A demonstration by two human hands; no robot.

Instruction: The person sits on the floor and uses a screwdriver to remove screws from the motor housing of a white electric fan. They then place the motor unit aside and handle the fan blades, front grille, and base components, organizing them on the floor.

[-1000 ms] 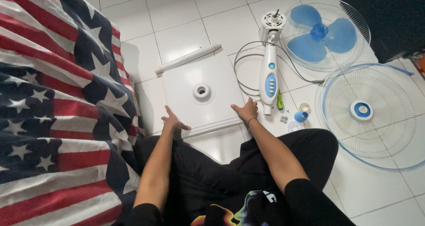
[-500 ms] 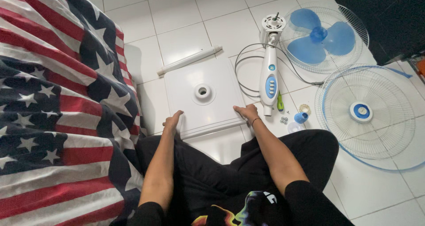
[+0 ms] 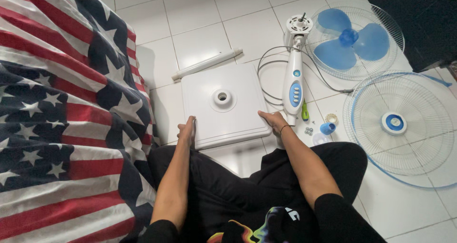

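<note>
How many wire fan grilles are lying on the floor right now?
2. One grille lies at upper right with the blue blade resting in it; the other grille lies nearer, to the right of the person's knee.

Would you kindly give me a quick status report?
Left hand and right hand grip the white base at opposite near corners. Base partly over lap. Pole just beyond it.

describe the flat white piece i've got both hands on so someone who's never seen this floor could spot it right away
On the white tiled floor, beside the star-and-stripe blanket, lies the square white base plate, right in front of the seated person's knees. The left hand and right hand grip its near corners. Unlike the round wire grilles nearby, it is solid, square, with one round socket at its centre.
</note>
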